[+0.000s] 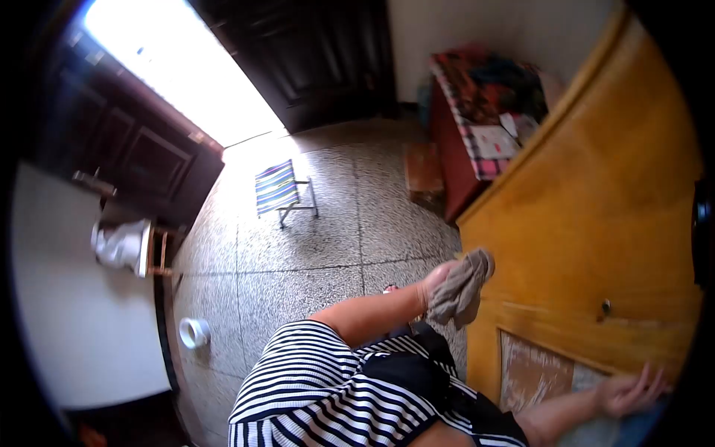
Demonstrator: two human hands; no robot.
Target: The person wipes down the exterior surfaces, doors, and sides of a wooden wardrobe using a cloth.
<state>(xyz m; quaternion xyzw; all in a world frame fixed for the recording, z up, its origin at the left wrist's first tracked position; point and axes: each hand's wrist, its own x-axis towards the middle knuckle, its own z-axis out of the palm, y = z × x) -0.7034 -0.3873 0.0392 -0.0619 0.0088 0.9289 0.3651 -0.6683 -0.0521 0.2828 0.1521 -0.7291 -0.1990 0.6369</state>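
Near the centre, my left hand [438,281] is closed on a crumpled grey-brown cloth [463,290], which hangs beside the edge of a yellow wooden door or panel [573,201]. The cloth covers most of its fingers. At the lower right, my right hand [633,391] is slightly blurred, with fingers apart and nothing seen in it. It is in front of the panel's lower part, near a pane-like inset [536,370].
A striped folding stool [277,187] stands on the speckled floor by the bright doorway. A white container [194,333] sits at the left, below a small stool [154,252] with a pale cloth. At the upper right are a cloth-covered chest [458,141] and a brown box [424,171].
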